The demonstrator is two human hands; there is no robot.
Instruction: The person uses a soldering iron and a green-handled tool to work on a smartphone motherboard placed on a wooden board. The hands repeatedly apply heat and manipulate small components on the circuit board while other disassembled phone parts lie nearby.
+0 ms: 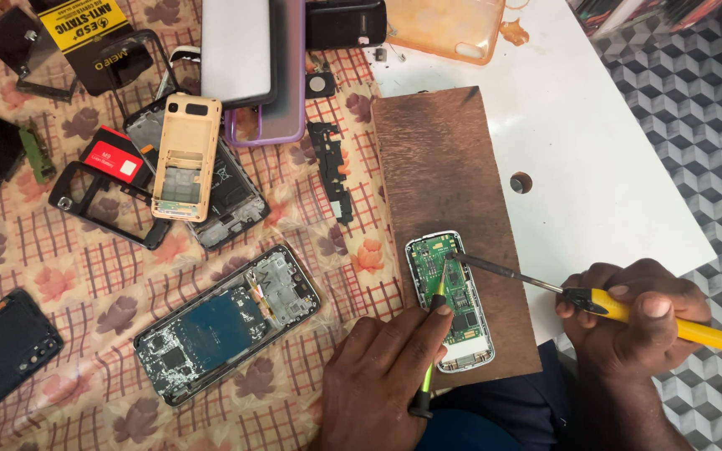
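Circuit board [451, 288] amid dismantled phones [226, 321]

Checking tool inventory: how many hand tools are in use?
2. Green-tipped tweezers in the left hand, yellow-handled screwdriver in the right hand; both tips meet on the small opened phone. Others may lie off-frame.

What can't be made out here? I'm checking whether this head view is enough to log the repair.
- Head view: where both tool tips touch the green circuit board is too small to tell.
- Tweezers are partly covered by the left hand.
- Yellow-handled tool: its end is cut off by the right edge, its grip wrapped by the right hand.
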